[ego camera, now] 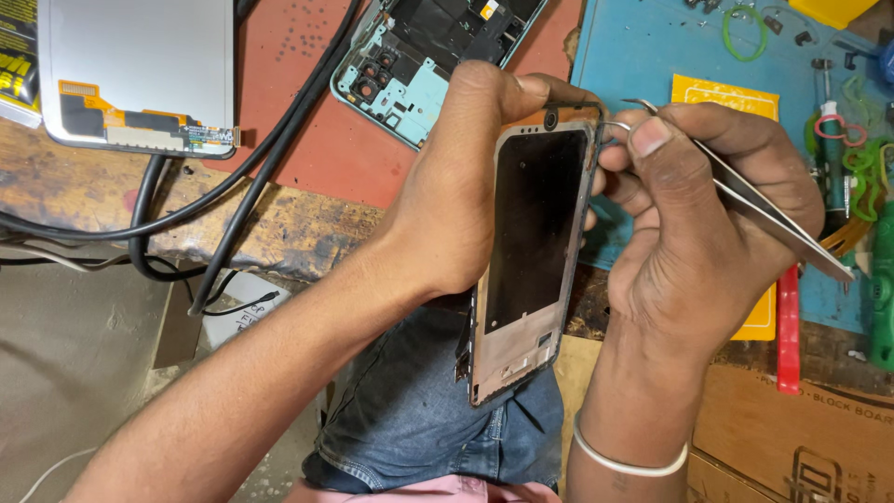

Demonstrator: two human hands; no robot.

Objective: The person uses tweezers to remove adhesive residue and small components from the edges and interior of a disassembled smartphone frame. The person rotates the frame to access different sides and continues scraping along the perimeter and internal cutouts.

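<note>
Far left on the bench: screen panel (138, 74) lying face down, black cables (200, 219) trailing off the edge beside it. Next over, open phone body (424, 61) on the red mat (312, 130). My left hand (461, 186) is wrapped around the phone frame (531, 251), gripping its left edge, frame held upright above my lap, just off the bench. My right hand (703, 219) pinches tweezers (745, 200), tips at the frame's top right corner. Blue mat (633, 56) behind; green bands (861, 177) and red tool (789, 326) far right.
</note>
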